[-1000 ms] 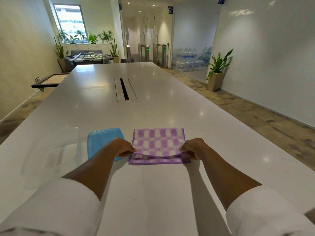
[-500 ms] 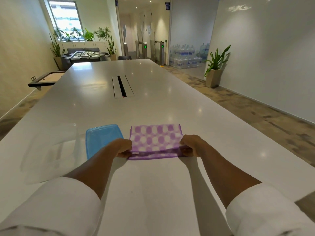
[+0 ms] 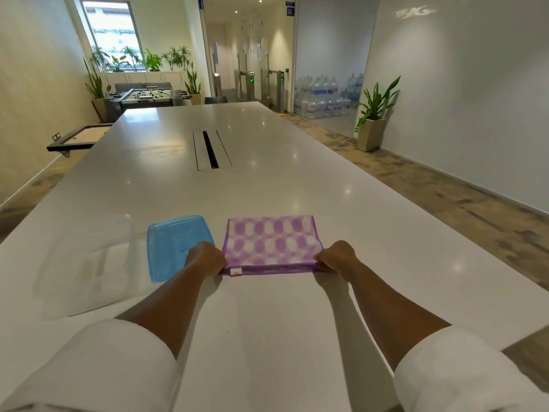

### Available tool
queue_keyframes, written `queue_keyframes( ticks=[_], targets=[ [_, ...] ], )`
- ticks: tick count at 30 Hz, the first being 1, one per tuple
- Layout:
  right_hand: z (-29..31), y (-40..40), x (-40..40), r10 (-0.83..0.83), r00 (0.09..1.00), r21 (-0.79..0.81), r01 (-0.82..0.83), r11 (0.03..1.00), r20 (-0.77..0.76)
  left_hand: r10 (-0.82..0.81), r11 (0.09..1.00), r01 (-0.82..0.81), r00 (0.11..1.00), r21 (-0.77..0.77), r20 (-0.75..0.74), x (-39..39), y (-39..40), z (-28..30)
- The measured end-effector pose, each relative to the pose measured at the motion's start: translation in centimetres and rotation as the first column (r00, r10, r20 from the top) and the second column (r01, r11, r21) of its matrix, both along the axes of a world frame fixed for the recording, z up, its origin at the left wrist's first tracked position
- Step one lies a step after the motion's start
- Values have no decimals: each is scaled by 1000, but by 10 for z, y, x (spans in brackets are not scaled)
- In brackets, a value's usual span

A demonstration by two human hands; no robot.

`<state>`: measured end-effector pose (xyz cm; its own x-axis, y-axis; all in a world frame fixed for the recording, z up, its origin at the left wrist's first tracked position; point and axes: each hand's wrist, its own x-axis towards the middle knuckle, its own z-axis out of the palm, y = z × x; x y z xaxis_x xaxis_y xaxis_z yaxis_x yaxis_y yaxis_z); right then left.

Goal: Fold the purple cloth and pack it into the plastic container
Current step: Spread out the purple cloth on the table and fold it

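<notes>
While we work at the table:
Cloth: our purple cloth lies folded flat.
Left hand: pinching its near-left corner.
Right hand: pinching its near-right corner.
Lid: blue lid just left of the cloth.

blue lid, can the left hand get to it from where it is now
Probably yes: the left hand pinches the purple cloth right beside the blue lid, with nothing between them. It would have to let go first.
</notes>
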<state>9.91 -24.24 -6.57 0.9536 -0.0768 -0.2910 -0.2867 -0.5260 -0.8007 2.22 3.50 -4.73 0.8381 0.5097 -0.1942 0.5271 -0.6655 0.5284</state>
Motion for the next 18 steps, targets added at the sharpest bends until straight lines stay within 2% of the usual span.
queue_keyframes(
  ticks=[3, 6, 9, 13, 16, 18],
  targets=[
    [2, -1, -6, 76, 996, -226, -62, 972, 55, 8, 1000, -9, 998, 29, 62, -2, -1, -9],
    [-1, -1, -8, 123, 988, -351, -83, 933, 92, 4, 998, -10, 993, 55, 116, -1, -1, -13],
    [-5, -1, -9, 117, 986, -398, -61, 915, 116, -13, 995, -2, 989, 102, 145, 0, -3, -17],
    [-9, 3, -13, 92, 984, -422, -20, 907, 153, -103, 954, 44, 978, 298, 184, -1, -8, -18],
    [-12, 10, -17, 83, 961, -420, 36, 907, 263, -179, 925, 52, 933, 376, 311, 2, -20, -14],
    [-12, 16, -19, 128, 926, -462, 55, 885, 355, -265, 908, 117, 906, 403, 332, 5, -30, -15]
  ],
)
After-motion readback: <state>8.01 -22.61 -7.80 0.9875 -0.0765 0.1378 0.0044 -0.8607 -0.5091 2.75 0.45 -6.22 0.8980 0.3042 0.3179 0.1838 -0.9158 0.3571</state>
